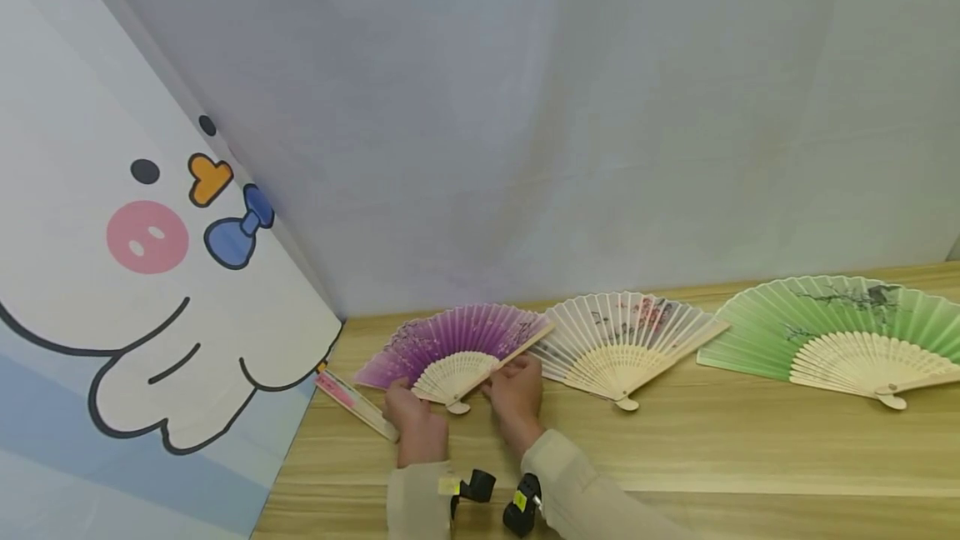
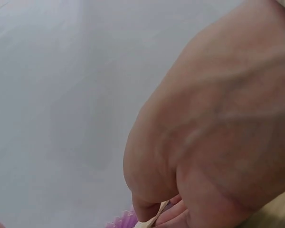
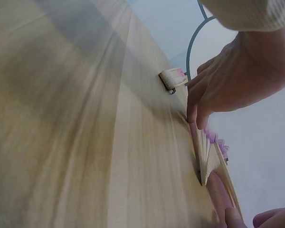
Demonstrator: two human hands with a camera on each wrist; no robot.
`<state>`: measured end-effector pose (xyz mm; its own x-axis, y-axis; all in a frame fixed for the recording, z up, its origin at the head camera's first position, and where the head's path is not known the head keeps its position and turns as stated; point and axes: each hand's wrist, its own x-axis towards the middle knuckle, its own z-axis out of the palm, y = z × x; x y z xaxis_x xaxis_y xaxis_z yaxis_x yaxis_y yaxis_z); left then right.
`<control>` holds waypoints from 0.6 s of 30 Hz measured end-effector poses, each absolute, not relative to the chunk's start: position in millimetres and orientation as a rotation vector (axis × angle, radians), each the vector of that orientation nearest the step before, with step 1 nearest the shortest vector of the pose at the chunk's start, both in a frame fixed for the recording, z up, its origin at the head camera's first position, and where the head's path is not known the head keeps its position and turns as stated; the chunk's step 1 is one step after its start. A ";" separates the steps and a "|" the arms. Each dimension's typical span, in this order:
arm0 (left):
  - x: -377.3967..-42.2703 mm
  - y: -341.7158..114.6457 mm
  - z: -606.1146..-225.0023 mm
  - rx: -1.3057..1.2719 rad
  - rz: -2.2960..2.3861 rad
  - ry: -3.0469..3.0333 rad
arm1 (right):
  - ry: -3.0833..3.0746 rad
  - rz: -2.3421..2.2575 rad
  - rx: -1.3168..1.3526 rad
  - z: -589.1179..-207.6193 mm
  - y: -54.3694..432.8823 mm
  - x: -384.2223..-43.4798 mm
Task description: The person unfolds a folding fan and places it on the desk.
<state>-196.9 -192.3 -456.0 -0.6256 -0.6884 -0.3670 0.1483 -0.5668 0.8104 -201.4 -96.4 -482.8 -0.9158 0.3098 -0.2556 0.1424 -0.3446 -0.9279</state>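
A purple folding fan point(image 1: 468, 336) with a blossom print and pale ribs is spread out near the left end of the wooden table point(image 1: 712, 461). My left hand point(image 1: 417, 427) pinches its left outer rib; in the left wrist view the hand's back hides most of the fan. The right outer rib is pinched by my right hand point(image 1: 516, 402), fingers along its lower part. Below the ribs, the rounded handle end points toward me between the hands. Left of my left hand lies a folded fan point(image 1: 352, 398) with a pink patch, its near end beside the fingers.
An open white fan point(image 1: 630, 332) with red flowers lies right of the purple one, their edges overlapping in the head view. Farther right is an open green fan point(image 1: 855, 323). A grey cloth point(image 1: 540, 123) hangs behind; a cartoon-printed panel point(image 1: 172, 273) stands at the left.
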 end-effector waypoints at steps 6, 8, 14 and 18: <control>-195.6 -193.1 -451.1 0.918 -2.220 -1.059 | -1.708 2.436 -0.629 -480.1 -95.5 -196.9; -194.6 -193.8 -450.0 0.917 -2.186 -1.105 | -1.684 2.465 -0.635 -478.6 -95.3 -195.7; -192.2 -198.2 -450.3 0.884 -2.030 -1.222 | -1.663 2.508 -0.627 -473.5 -93.1 -190.4; -189.7 -204.1 -452.2 0.845 -1.945 -1.291 | -1.726 2.487 -0.598 -471.0 -92.9 -185.9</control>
